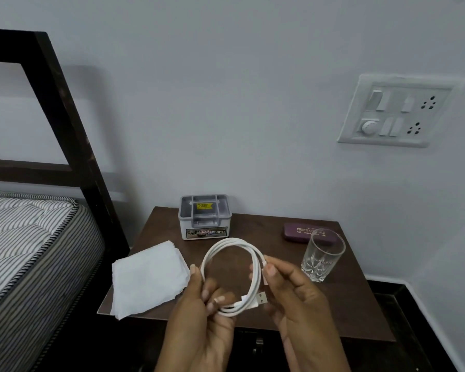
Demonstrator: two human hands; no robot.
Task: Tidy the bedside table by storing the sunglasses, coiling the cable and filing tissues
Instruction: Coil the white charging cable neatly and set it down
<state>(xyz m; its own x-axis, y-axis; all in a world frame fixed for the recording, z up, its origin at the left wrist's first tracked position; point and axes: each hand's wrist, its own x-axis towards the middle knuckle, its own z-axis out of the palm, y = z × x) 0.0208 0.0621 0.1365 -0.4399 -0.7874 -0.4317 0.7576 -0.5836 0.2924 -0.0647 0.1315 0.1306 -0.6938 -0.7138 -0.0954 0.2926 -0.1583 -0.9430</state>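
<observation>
- Head view: both forearms are cut off by the bottom edge, and the hands hide the middle of the surface's (253, 226) front edge.
- The left hand (199, 315) grips the lower left of the white cable (231, 240), its fingers (208, 294) curled round the bunched strands.
- The right hand (298, 299) pinches the right side of the loop between thumb and fingertip; its other fingers are loosely bent, and how many touch the cable is hard to make out.
- The cable is wound into a nearly round coil of several turns, held up over the front half of the surface with its open face toward the camera. Its USB plug (261, 298) sticks out at the lower right, pointing right.
- A folded stack of white tissues (148, 277) lies at the front left corner, overhanging the edge.
- A clear glass (321, 257) stands upright near the right edge.
- Behind it, a purple case (295, 233) lies closed with its long axis left to right; the glass covers part of its lettering, and its contents cannot be seen.
- A grey box (205, 217) with a compartmented top sits at the back left edge, its labels too blurred to read fully.
</observation>
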